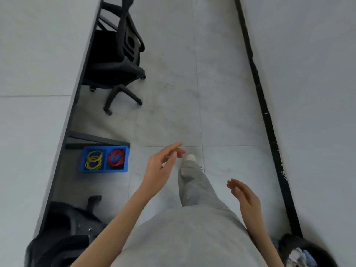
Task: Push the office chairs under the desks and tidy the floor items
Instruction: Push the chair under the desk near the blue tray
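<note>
A blue tray [123, 151] is being seen left of the fingers [173, 149], yellow bands [94, 160] and red bands [116, 158] inside; black chairs [115, 60] beyond; grey trousers [192, 185] below.

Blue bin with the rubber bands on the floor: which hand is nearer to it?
Left. The left hand hovers open just right of the blue bin. The right hand is farther right, beyond the person's leg.
</note>
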A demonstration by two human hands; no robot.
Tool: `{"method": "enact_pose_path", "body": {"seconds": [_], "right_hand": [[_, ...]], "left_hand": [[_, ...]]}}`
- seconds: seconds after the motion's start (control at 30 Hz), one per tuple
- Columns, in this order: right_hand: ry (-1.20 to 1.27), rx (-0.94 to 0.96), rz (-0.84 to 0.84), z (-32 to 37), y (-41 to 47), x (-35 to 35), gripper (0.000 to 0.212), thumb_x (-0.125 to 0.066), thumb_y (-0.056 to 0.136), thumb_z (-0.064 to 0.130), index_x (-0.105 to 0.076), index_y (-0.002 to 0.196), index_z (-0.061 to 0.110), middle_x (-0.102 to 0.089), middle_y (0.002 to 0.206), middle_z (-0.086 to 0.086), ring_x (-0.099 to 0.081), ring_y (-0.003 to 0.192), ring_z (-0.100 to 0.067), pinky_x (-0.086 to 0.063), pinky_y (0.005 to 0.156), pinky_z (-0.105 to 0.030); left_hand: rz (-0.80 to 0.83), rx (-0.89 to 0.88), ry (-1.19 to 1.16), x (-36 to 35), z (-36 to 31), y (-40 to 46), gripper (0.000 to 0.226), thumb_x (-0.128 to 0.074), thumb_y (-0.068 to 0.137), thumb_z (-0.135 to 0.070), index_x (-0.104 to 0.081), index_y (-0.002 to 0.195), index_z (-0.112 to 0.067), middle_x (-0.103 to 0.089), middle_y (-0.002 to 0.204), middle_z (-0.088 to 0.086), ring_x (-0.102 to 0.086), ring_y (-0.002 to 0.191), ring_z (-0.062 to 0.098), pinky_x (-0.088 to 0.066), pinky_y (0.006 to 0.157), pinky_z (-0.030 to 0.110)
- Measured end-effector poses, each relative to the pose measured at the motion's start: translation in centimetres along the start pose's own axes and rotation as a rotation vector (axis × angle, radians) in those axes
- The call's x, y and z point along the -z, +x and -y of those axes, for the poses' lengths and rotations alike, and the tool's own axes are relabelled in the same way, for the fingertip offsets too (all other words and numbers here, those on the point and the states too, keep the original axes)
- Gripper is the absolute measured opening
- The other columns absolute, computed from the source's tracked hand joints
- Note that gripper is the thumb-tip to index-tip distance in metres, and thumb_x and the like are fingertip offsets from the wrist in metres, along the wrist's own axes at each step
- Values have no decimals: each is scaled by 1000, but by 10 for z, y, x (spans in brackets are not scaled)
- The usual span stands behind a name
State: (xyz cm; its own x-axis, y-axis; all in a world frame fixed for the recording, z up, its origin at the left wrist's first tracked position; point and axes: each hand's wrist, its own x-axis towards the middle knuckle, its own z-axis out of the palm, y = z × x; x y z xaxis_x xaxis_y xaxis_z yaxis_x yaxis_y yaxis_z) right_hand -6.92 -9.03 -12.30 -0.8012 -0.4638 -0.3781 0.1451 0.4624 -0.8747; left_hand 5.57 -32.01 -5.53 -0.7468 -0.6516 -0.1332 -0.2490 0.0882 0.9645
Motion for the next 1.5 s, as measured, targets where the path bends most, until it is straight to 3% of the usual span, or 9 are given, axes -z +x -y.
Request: {"method": "enact_pose_path", "body": {"seconds": [0.3,0.43,0.6,0.93,1.07,1.2,1.37,1.43,1.5], "right_hand": [[-42,122,143,143,243,-10,24,-47,94,8,-63,105,23,-69,99,10,-65,95,-2,-51,93,-36],[-12,244,225,221,340,-31,23,-47,94,7,-64,109,13,-70,100,5,-66,96,-5,-52,90,-30],[3,305,273,282,465,-56,24,-46,94,4,-64,107,14,-70,101,1,-66,97,-8,-52,87,-27],[-154,185,271,353,669,-65,29,-49,92,3,-65,99,26,-72,93,10,-66,93,-5,-53,89,-37],[-205,175,320,391,746,-76,26,-49,92,3,-67,98,21,-72,91,10,-67,91,-6,-53,88,-38],[-309,238,511,445,840,-120,29,-49,91,3,-66,97,24,-70,91,17,-66,91,-5,-52,87,-33],[-464,471,956,531,925,-224,38,-49,92,0,-61,94,36,-68,91,27,-64,91,2,-47,80,-12],[-534,584,1151,567,936,-272,34,-51,91,1,-61,96,33,-69,90,26,-63,93,4,-45,81,-8],[-580,728,1313,600,935,-319,25,-53,91,4,-63,105,22,-68,101,16,-60,96,6,-43,84,-7]], "left_hand": [[-86,139,45,-5,-16,191,31,-45,94,-6,-58,110,-29,-69,97,-12,-66,85,7,-51,79,20],[-208,258,61,14,-6,233,45,-45,94,-7,-63,98,-49,-70,93,-15,-65,82,5,-51,74,14],[-352,350,20,30,12,329,41,-40,94,-1,-61,98,-36,-70,90,-19,-65,78,5,-50,68,10],[-368,224,-12,54,-56,641,34,-42,95,-5,-59,102,-34,-69,93,-15,-65,79,3,-49,75,14],[-413,164,-17,71,-88,732,31,-44,95,-8,-58,107,-33,-69,95,-14,-65,83,5,-50,74,17],[-609,183,-22,89,-93,786,29,-44,95,-10,-58,111,-29,-67,96,-17,-64,85,3,-48,72,14],[-963,356,49,97,-83,811,33,-47,93,-9,-56,106,-37,-67,87,-27,-63,84,-3,-47,69,7],[-1071,442,154,98,-84,810,28,-49,93,-8,-60,111,-27,-66,86,-26,-62,81,-5,-49,69,11],[-1132,538,330,100,-84,806,28,-51,92,-12,-60,117,-19,-65,101,-13,-60,87,3,-51,76,22]]}}
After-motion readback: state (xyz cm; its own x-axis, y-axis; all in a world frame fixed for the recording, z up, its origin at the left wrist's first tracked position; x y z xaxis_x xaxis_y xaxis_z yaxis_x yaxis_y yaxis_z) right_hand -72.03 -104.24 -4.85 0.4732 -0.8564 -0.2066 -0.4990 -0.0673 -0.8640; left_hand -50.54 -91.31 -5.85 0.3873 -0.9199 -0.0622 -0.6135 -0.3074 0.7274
